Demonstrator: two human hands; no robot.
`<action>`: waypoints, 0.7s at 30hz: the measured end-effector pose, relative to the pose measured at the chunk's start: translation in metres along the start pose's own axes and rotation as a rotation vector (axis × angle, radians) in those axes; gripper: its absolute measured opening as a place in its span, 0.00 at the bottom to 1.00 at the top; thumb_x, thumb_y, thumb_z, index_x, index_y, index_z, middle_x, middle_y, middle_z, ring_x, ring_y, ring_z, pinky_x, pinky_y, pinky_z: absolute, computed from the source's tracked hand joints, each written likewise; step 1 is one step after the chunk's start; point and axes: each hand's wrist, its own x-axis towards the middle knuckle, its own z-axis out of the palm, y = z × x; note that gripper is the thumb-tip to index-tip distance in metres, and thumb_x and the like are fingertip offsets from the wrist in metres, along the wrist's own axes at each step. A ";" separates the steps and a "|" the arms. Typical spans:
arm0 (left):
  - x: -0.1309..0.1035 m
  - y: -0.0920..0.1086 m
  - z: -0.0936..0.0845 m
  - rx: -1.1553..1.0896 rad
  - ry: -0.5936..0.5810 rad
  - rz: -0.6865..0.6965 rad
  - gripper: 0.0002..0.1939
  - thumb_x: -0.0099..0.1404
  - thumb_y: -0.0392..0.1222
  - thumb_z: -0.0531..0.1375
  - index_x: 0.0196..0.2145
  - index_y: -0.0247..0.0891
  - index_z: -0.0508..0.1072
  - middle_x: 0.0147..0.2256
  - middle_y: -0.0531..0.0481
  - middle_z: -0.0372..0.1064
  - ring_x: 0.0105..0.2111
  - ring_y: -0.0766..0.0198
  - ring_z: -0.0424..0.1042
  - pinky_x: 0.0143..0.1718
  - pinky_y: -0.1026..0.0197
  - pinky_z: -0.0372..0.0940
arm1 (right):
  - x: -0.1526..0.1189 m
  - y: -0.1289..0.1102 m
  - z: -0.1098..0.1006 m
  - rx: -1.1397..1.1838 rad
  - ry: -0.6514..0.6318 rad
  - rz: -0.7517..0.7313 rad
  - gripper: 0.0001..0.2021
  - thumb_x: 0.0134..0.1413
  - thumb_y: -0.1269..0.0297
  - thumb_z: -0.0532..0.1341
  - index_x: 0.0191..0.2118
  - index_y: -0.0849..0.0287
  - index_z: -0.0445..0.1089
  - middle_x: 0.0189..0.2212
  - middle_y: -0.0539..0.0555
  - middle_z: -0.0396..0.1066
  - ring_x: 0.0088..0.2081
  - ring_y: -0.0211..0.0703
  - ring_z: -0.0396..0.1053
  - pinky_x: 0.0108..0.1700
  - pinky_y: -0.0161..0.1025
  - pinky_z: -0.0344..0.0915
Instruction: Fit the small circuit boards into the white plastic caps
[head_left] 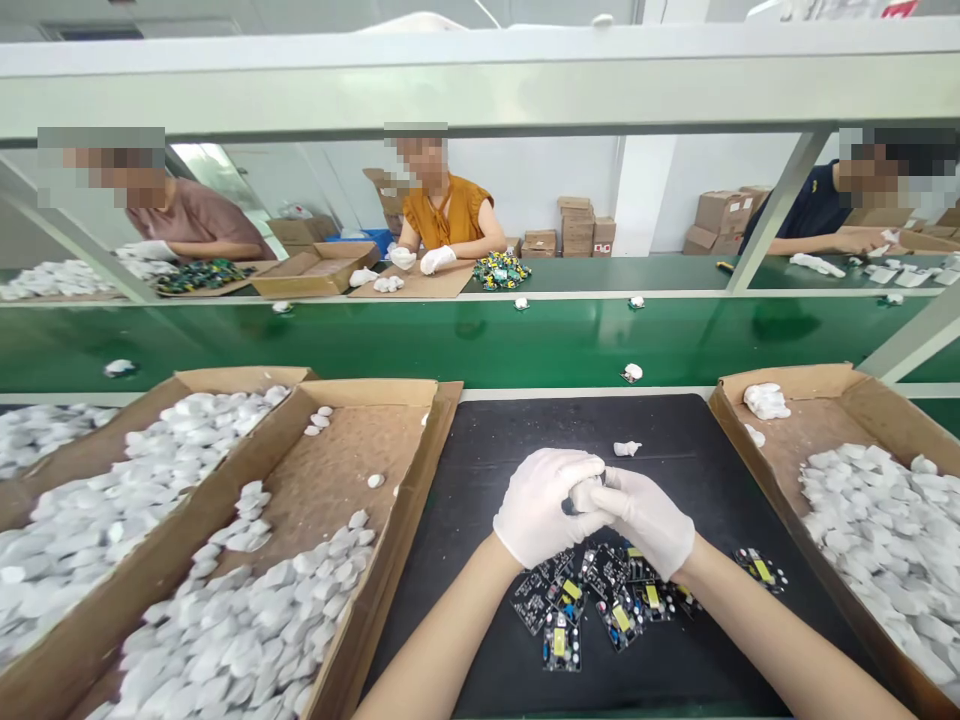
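Observation:
Both my hands wear white gloves and meet above the black mat (495,430). My left hand (541,505) curls around a small white plastic casing (585,495). From the other side, the fingers of my right hand (651,515) are pressed on the same casing. A dark edge shows at the casing, but the fingers cover most of it. Below my wrists, several black circuit boards (561,640) with yellow and blue parts lie in a loose pile. One more board (760,568) lies to the right, beside my right forearm. A crumpled white piece (627,449) rests beyond my fingers.
Cardboard trays (442,450) of white casings (255,620) stand at the left; another tray (780,510) stands at the right. A green conveyor (450,340) carries spaced white pieces (632,372). A white metal frame (480,90) crosses overhead. Three co-workers sit across the belt.

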 end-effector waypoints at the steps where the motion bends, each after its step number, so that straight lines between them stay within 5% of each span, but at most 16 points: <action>1: 0.001 0.000 -0.001 0.037 0.048 0.009 0.19 0.52 0.45 0.64 0.41 0.40 0.69 0.36 0.47 0.74 0.36 0.57 0.73 0.38 0.54 0.68 | 0.002 -0.002 0.001 -0.040 -0.015 0.005 0.11 0.43 0.60 0.63 0.25 0.62 0.62 0.24 0.48 0.60 0.28 0.36 0.57 0.34 0.36 0.55; 5: 0.004 -0.005 -0.005 0.145 0.095 -0.091 0.20 0.52 0.45 0.64 0.43 0.40 0.69 0.37 0.46 0.74 0.36 0.56 0.73 0.39 0.53 0.67 | 0.023 -0.016 0.005 -0.328 -0.047 0.029 0.09 0.45 0.60 0.60 0.27 0.62 0.64 0.25 0.49 0.63 0.28 0.36 0.59 0.32 0.35 0.56; 9: 0.006 -0.023 -0.006 0.237 -0.022 -0.405 0.37 0.50 0.50 0.65 0.55 0.35 0.60 0.50 0.37 0.65 0.49 0.45 0.65 0.47 0.44 0.62 | 0.079 -0.032 -0.009 -1.034 0.158 0.007 0.08 0.49 0.61 0.57 0.29 0.60 0.69 0.26 0.50 0.70 0.29 0.37 0.64 0.32 0.33 0.58; 15: 0.002 -0.044 -0.004 0.258 -0.151 -0.678 0.15 0.59 0.43 0.57 0.44 0.39 0.71 0.47 0.46 0.68 0.48 0.54 0.65 0.50 0.52 0.61 | 0.165 -0.049 -0.056 -1.327 0.501 0.156 0.14 0.56 0.57 0.55 0.34 0.63 0.70 0.32 0.54 0.72 0.35 0.43 0.68 0.38 0.38 0.61; 21: 0.004 -0.034 -0.006 0.247 -0.241 -0.643 0.11 0.60 0.43 0.56 0.40 0.42 0.73 0.45 0.51 0.70 0.45 0.58 0.67 0.50 0.55 0.60 | 0.180 -0.055 -0.089 -1.479 0.713 0.367 0.20 0.57 0.51 0.53 0.43 0.65 0.67 0.40 0.58 0.69 0.42 0.46 0.68 0.47 0.50 0.61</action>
